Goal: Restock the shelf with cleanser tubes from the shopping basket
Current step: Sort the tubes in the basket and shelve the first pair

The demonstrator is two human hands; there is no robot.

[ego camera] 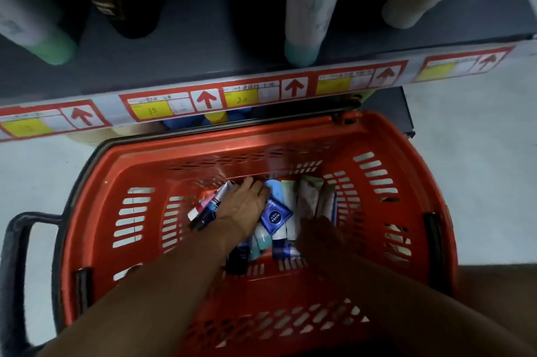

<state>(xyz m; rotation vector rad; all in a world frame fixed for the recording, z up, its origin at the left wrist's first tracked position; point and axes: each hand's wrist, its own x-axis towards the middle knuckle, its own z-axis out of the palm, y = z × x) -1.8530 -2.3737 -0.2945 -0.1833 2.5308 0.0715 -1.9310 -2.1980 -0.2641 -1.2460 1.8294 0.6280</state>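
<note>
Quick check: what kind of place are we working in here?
Likely a retail shop's toiletries aisle: a dark shelf with red-and-yellow price labels along its edge, a red plastic shopping basket on the floor, and assorted cleanser tubes inside.

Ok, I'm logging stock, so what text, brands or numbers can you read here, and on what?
"NIVEA MEN": dark blue tube in the basket, beside the left hand.
"15": yellow shelf tag.
"20": yellow tag to its right.
Red up arrows: shelf-edge strip.
Other tags' and tubes' print: too blurred.

The basket (96, 211) sits on the floor (470, 170) in front of the shelf (186, 45), with tubes (274, 215) heaped inside and both hands (245, 207) among them.
</note>
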